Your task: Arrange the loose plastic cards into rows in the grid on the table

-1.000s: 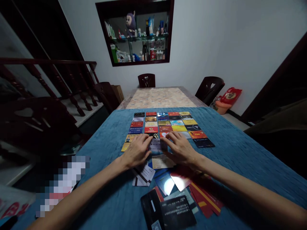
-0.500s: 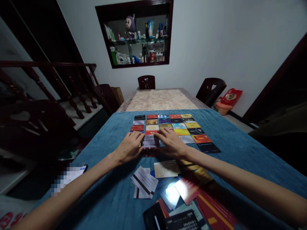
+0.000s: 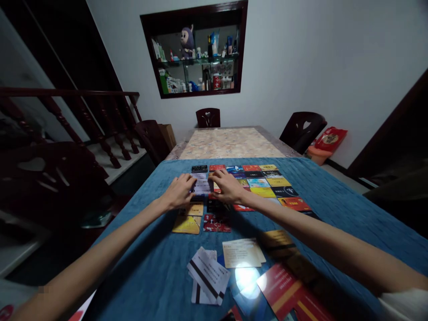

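A silver-grey card (image 3: 202, 187) is held at its two short edges between my hands, over the left part of a grid of cards. My left hand (image 3: 179, 191) grips its left edge, fingers curled and closed. On the other edge, my right hand (image 3: 228, 187) pinches it with thumb and fingers. Below the hands lie an orange card (image 3: 193, 208), a yellow card (image 3: 186, 224) and a dark red card (image 3: 217, 223). Farther right in the grid are a yellow card (image 3: 280, 182) and an orange-red card (image 3: 294, 203). Some cards are hidden behind my hands.
Nearer me lie white striped cards (image 3: 209, 274), cream cards (image 3: 241, 253) and red cards (image 3: 282, 285), loosely piled on the blue cloth (image 3: 140, 263). A bright light spot falls on the pile. Chairs (image 3: 302, 129) stand around the table's far end (image 3: 227, 140).
Both hands have moved away from me and slightly left with the silver-grey card, uncovering orange, yellow and dark red cards below. The view has also shifted a little.
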The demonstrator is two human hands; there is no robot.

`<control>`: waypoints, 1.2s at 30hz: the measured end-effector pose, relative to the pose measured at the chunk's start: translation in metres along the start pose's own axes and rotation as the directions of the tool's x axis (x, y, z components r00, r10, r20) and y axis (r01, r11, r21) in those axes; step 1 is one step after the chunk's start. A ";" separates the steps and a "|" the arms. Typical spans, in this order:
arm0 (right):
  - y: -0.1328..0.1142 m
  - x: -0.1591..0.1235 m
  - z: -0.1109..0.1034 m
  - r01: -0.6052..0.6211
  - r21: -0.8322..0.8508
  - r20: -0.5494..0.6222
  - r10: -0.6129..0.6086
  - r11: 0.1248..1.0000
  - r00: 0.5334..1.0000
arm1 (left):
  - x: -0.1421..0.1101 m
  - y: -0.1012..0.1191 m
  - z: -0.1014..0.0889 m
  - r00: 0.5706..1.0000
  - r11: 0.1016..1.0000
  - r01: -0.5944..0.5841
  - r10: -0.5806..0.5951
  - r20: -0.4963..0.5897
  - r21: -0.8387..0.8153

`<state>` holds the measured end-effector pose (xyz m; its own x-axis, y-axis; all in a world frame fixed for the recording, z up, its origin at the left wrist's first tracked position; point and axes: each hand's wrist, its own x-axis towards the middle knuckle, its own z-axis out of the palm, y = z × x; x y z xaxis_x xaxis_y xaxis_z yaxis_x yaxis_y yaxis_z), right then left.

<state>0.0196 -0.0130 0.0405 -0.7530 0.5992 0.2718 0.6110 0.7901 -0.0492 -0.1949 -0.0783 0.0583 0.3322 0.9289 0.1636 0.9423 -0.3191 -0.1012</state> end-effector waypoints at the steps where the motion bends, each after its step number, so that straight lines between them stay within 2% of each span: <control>1: 0.001 0.006 0.001 -0.008 0.002 0.004 0.008 1.000 1.000 | 0.003 -0.003 0.001 1.000 1.000 0.014 -0.014 0.004 -0.007; 10: 0.005 0.052 0.012 -0.103 -0.017 0.050 0.103 0.995 0.993 | 0.035 -0.038 0.016 0.995 0.993 0.100 -0.099 0.022 -0.055; 19: 0.017 0.085 0.030 -0.201 -0.009 0.097 0.201 0.980 0.975 | 0.072 -0.075 0.046 0.991 0.962 0.118 -0.128 -0.027 -0.248; 26: 0.030 0.102 0.045 -0.253 -0.005 0.151 0.251 0.967 0.956 | 0.088 -0.087 0.059 0.989 0.949 0.132 -0.144 -0.024 -0.286; 36: 0.034 0.108 0.055 -0.276 0.000 0.197 0.271 0.961 0.942 | 0.093 -0.093 0.074 0.986 0.939 0.164 -0.163 0.029 -0.302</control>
<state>-0.0542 0.0856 0.0152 -0.5922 0.8040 0.0538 0.7952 0.5939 -0.1224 -0.2551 0.0520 0.0108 0.1728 0.9736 0.1492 0.9521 -0.2039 0.2280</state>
